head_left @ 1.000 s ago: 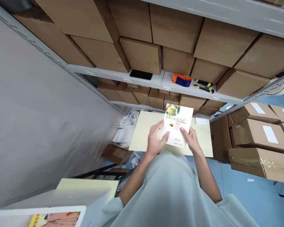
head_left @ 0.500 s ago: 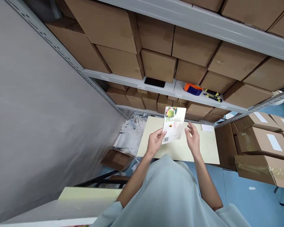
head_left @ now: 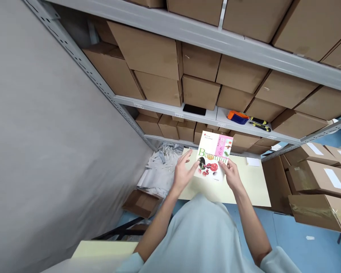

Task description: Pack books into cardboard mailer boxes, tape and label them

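Note:
A thin book (head_left: 208, 151) with a white cover, a pink strip, green "Beautiful" lettering and pictures of fruit is held up above the pale tabletop (head_left: 248, 185). My right hand (head_left: 233, 176) grips its lower right edge, thumb on the cover. At the book's left side my left hand (head_left: 183, 173) is open, its fingers apart. The left thumb tip is close to the cover's edge; whether it touches I cannot tell.
Shelves of cardboard boxes (head_left: 201, 91) rise ahead. On one shelf lie a black phone (head_left: 194, 110), an orange and blue tape dispenser (head_left: 238, 117) and yellow-black cutters (head_left: 260, 124). White scraps (head_left: 156, 170) pile at left; more boxes (head_left: 321, 180) stand at right.
The book has turned over from its barcode side to the fruit cover. It has passed from my left hand to my right, and the left hand has opened. The view has shifted slightly.

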A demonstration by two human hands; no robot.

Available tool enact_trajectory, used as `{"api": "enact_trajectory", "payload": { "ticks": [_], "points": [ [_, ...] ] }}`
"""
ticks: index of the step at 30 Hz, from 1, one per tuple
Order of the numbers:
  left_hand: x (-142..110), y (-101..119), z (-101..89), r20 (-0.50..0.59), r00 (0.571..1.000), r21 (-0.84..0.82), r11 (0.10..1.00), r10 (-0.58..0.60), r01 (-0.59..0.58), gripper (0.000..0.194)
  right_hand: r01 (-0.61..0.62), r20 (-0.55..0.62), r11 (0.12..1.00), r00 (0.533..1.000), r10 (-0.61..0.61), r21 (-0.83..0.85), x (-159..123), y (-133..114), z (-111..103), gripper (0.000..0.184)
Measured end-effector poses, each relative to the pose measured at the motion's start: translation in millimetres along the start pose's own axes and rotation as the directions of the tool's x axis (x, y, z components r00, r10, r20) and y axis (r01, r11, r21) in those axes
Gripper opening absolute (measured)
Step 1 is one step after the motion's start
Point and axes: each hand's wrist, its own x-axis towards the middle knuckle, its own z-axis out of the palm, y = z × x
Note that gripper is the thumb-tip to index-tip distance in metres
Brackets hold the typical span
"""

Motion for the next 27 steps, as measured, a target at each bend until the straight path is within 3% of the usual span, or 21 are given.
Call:
{"api": "enact_trajectory", "payload": {
  "ticks": [2, 4, 6, 9, 11, 13, 15, 18, 21, 23, 25, 27],
  "points": [
    [15.3, -0.2, -10.5, 0.140, 0.982, -0.044, 0.990, -0.124, 0.132, 0.051, -0.016, 0.041, 1.000, 0.999, 0.015, 0.019, 1.8, -5.5, -6.4, 0.063],
    [21.9, 1.1, -12.7, 0.357, 0.908, -0.085, 0.961, -0.219, 0.265, 0.051, -0.001, 0.071, 1.000, 0.997, 0.000, 0.021, 4.2, -9.8, -8.4, 0.063],
    [22.3, 3.0, -8.7, 0.447, 0.859, -0.128, 0.933, -0.249, 0.337, 0.054, 0.016, 0.091, 1.000, 0.996, -0.018, 0.019, 9.3, -13.0, -8.0, 0.063],
    [23.0, 4.5, 1.8, 0.398, 0.881, -0.201, 0.913, -0.256, 0.356, 0.060, 0.037, 0.080, 0.999, 0.996, -0.038, 0.013, 22.0, -15.9, -7.5, 0.065],
    [27.4, 4.5, 10.5, 0.341, 0.909, -0.225, 0.918, -0.239, 0.326, 0.065, 0.106, -0.031, 0.994, 0.994, -0.107, -0.031, 30.9, -16.2, -7.6, 0.070],
    [32.4, 4.4, 22.6, 0.269, 0.945, -0.211, 0.946, -0.187, 0.247, 0.066, 0.212, -0.218, 0.968, 0.947, -0.237, -0.132, 36.5, -15.4, -5.5, 0.076],
    [32.8, 4.5, 39.1, 0.177, 0.979, -0.159, 0.979, -0.100, 0.129, 0.061, 0.274, -0.310, 0.940, 0.892, -0.328, -0.205, 37.4, -14.1, 0.7, 0.080],
    [19.0, 4.8, 68.7, 0.115, 0.993, 0.008, 1.000, 0.027, -0.028, 0.047, 0.285, -0.182, 0.943, 0.931, -0.315, -0.172, 34.2, -15.1, 13.2, 0.082],
    [1.1, 6.4, 89.8, 0.250, 0.952, 0.154, 0.964, 0.174, -0.216, 0.037, 0.268, -0.168, 0.952, 0.941, -0.292, -0.151, 34.1, -23.6, 12.1, 0.070],
    [0.6, 10.5, 92.5, 0.330, 0.919, 0.157, 0.947, 0.217, -0.280, 0.042, 0.249, -0.203, 0.963, 0.943, -0.265, -0.101, 36.7, -32.4, -1.4, 0.062],
    [13.4, 17.7, 85.9, 0.241, 0.948, 0.162, 0.954, 0.208, -0.251, 0.051, 0.215, -0.174, 0.976, 0.961, -0.216, -0.023, 39.2, -41.1, -20.4, 0.060],
    [34.1, 26.6, 74.3, 0.035, 0.979, 0.189, 0.960, 0.202, -0.205, 0.061, 0.160, -0.115, 0.986, 0.981, -0.154, 0.045, 39.9, -47.7, -38.3, 0.060]
  ]
}}
